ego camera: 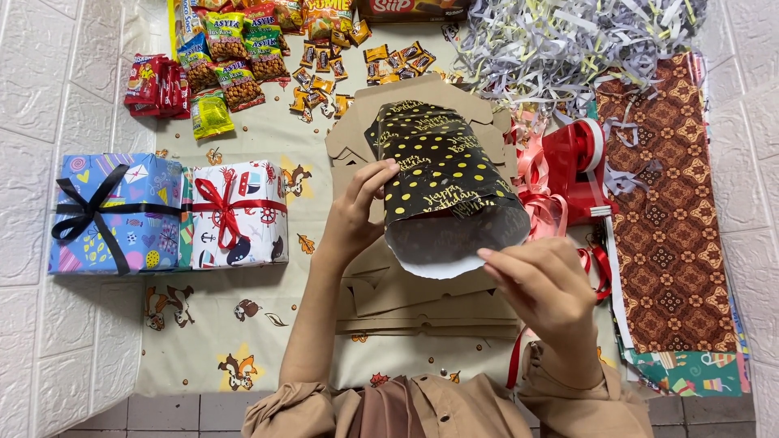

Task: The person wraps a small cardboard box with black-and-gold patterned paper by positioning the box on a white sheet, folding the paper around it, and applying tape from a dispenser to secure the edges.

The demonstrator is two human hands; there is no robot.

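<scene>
Head view: both hands, left hand (353, 215) and right hand (542, 284), fold black dotted wrapping paper (442, 174).

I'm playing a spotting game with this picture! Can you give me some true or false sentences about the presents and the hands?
1. The left hand touches the black wrapping paper with yellow dots. True.
2. The blue gift box has a red ribbon. False: its ribbon is black; the red ribbon is on the white gift box beside it.
3. The snack packets lie at the top, far from the person. True.
4. The shredded paper is bright green. False: it is mostly grey and white.
5. The right hand holds scissors. False: it holds nothing clear to see, near the paper's lower edge.
</scene>
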